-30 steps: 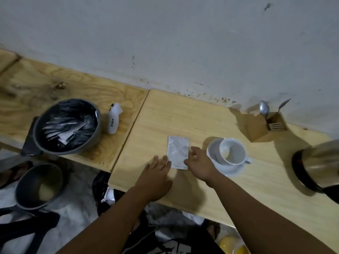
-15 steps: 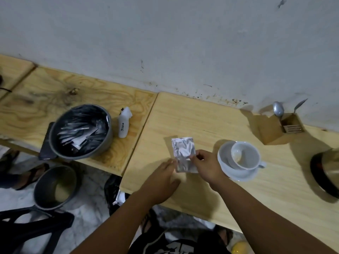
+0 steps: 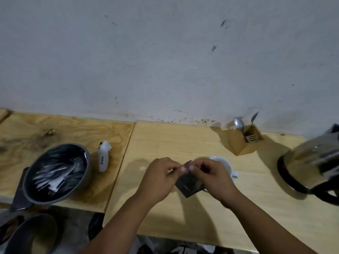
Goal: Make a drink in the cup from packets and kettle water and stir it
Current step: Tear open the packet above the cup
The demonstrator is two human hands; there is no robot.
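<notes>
Head view: at lower centre of the frame, the left hand [image 3: 157, 177] and right hand [image 3: 213, 177] both pinch the top edge of a foil packet [image 3: 189, 184], thumbs and forefingers close together. That grip looks set for tearing the seal. The packet hangs in the air above the table [image 3: 165, 143], just in front of the white cup [image 3: 222, 163], which sits mostly hidden behind the right hand, probably so the powder has a short way to go.

The kettle [image 3: 311, 167] stands at the right edge of the frame, well apart from the cup. A wooden holder with spoons [image 3: 244, 139] is at upper right by the wall. A grey bowl of packets [image 3: 56, 172] sits at left. Bare table lies between hands and wall, while the near table edge is close beneath the wrists.
</notes>
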